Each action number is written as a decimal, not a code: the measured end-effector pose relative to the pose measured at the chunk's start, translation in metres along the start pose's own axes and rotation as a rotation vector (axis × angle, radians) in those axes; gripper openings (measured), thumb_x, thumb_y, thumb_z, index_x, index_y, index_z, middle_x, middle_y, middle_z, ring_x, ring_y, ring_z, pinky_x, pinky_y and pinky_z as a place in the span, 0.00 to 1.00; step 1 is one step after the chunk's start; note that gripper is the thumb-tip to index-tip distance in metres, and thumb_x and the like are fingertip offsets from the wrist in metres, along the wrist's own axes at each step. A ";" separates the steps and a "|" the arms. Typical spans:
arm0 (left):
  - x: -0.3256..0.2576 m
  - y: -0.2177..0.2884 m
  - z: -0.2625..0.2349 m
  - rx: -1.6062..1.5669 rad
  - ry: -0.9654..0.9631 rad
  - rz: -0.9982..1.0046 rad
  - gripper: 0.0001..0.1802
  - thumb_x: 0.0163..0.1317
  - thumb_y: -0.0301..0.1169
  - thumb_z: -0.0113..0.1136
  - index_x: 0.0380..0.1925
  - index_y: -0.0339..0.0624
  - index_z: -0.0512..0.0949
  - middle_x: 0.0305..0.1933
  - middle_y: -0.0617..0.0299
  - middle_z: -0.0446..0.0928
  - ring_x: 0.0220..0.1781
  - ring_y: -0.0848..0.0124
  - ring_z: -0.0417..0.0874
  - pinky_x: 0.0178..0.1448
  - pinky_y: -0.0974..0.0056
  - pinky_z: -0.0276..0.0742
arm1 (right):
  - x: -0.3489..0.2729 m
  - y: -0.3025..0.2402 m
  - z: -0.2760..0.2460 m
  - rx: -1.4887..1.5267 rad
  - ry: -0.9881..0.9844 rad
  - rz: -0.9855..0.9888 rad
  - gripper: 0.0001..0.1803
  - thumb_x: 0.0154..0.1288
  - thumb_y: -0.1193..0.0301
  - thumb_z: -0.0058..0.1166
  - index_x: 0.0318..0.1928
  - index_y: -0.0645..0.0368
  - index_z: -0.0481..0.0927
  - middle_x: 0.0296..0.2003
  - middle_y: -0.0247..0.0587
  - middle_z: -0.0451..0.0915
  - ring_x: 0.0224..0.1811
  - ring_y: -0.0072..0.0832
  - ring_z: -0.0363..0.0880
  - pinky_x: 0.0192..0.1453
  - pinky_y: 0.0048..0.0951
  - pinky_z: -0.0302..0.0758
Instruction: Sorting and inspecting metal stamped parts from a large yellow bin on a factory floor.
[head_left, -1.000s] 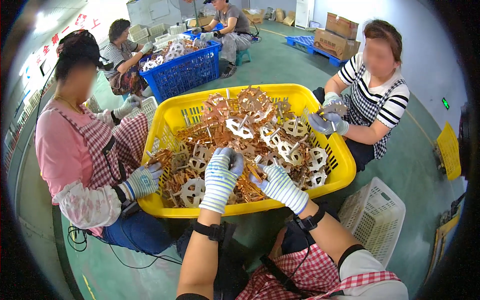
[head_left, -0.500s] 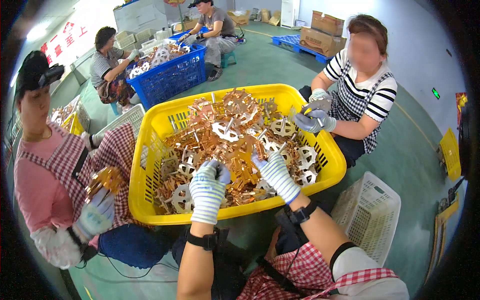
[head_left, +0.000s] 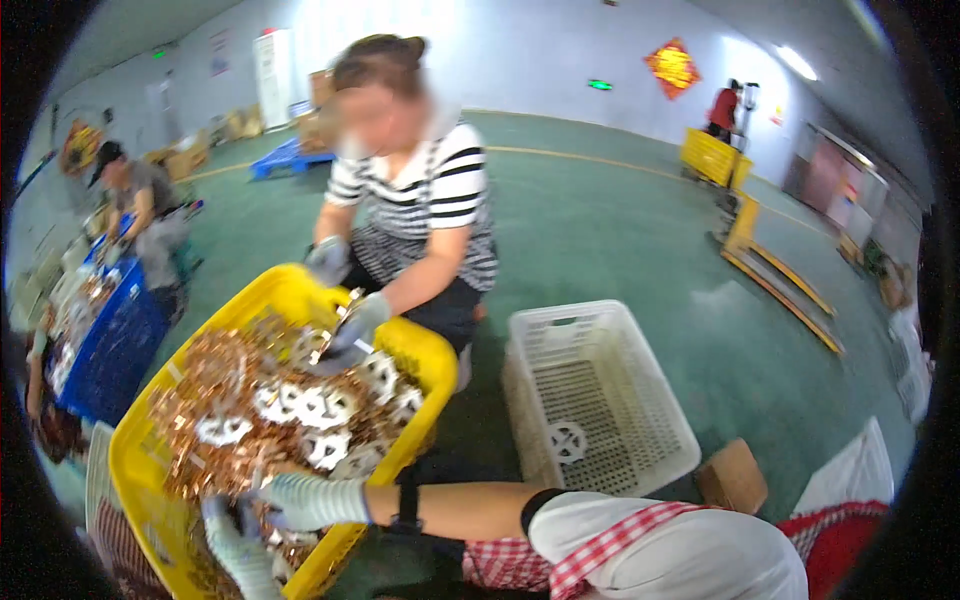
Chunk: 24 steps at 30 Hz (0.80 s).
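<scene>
A single head-worn fisheye view looks down and rightward from close above the yellow crate (head_left: 300, 290), which sits at eight o'clock. The white basket (head_left: 640, 420) lies near centre, the green floor (head_left: 620, 230) stretches toward one o'clock, and straight edges bend at the rim.

Bright, even indoor light from overhead fixtures, with glare washing out the far white wall (head_left: 560, 40). Fisheye distortion bends the floor (head_left: 640, 220) lines, and a dark vignette rings the frame. Motion blur softens the whole view; shadows are soft and faint.
</scene>
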<state>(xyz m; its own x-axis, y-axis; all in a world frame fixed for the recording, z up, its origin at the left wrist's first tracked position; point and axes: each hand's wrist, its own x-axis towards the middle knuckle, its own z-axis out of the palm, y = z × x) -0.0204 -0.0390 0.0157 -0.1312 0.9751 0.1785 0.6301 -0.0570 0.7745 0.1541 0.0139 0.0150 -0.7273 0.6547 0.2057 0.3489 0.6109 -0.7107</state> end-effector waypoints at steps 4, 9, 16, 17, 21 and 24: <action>-0.022 0.106 -0.006 0.541 0.179 0.414 0.15 0.61 0.37 0.58 0.40 0.37 0.77 0.40 0.46 0.76 0.40 0.51 0.77 0.42 0.55 0.75 | -0.001 0.036 0.011 -0.040 0.133 -0.094 0.17 0.52 0.64 0.52 0.39 0.63 0.73 0.30 0.56 0.77 0.34 0.51 0.78 0.37 0.47 0.74; -0.028 0.118 -0.001 0.380 0.194 0.500 0.11 0.62 0.33 0.57 0.33 0.33 0.78 0.31 0.48 0.78 0.28 0.56 0.78 0.35 0.58 0.74 | -0.011 0.021 0.004 -0.037 0.190 0.008 0.20 0.55 0.61 0.55 0.45 0.60 0.75 0.28 0.52 0.78 0.33 0.48 0.77 0.38 0.45 0.73; -0.020 0.095 0.009 -0.203 0.089 -0.006 0.10 0.66 0.29 0.52 0.31 0.34 0.78 0.23 0.63 0.75 0.22 0.73 0.70 0.27 0.68 0.68 | -0.005 0.018 0.003 -0.063 0.178 0.012 0.20 0.55 0.61 0.55 0.44 0.60 0.75 0.25 0.51 0.77 0.32 0.47 0.77 0.35 0.43 0.73; -0.020 0.095 0.009 -0.202 0.084 -0.008 0.10 0.66 0.29 0.52 0.31 0.34 0.78 0.23 0.63 0.75 0.22 0.73 0.70 0.27 0.68 0.68 | -0.004 0.026 0.007 -0.102 0.212 -0.010 0.19 0.57 0.61 0.55 0.45 0.60 0.76 0.24 0.50 0.76 0.29 0.45 0.77 0.34 0.42 0.73; -0.029 0.106 -0.005 0.432 0.183 0.315 0.11 0.58 0.27 0.60 0.39 0.32 0.79 0.33 0.55 0.81 0.34 0.62 0.81 0.42 0.63 0.77 | 0.015 0.073 -0.034 0.099 0.491 0.353 0.10 0.67 0.63 0.43 0.33 0.56 0.71 0.18 0.38 0.69 0.21 0.27 0.68 0.28 0.35 0.71; 0.005 0.038 -0.008 0.372 0.345 0.080 0.21 0.55 0.30 0.63 0.50 0.36 0.77 0.46 0.48 0.80 0.46 0.60 0.81 0.50 0.61 0.76 | -0.004 0.068 -0.046 0.212 0.256 0.404 0.16 0.63 0.60 0.52 0.30 0.62 0.71 0.21 0.41 0.72 0.23 0.24 0.68 0.28 0.33 0.70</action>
<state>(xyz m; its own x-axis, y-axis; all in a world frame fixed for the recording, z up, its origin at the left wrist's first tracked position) -0.0034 -0.0377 0.0513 -0.2765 0.8398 0.4672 0.8701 0.0125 0.4927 0.2080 0.0733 -0.0030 -0.3819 0.9238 0.0260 0.4254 0.2008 -0.8824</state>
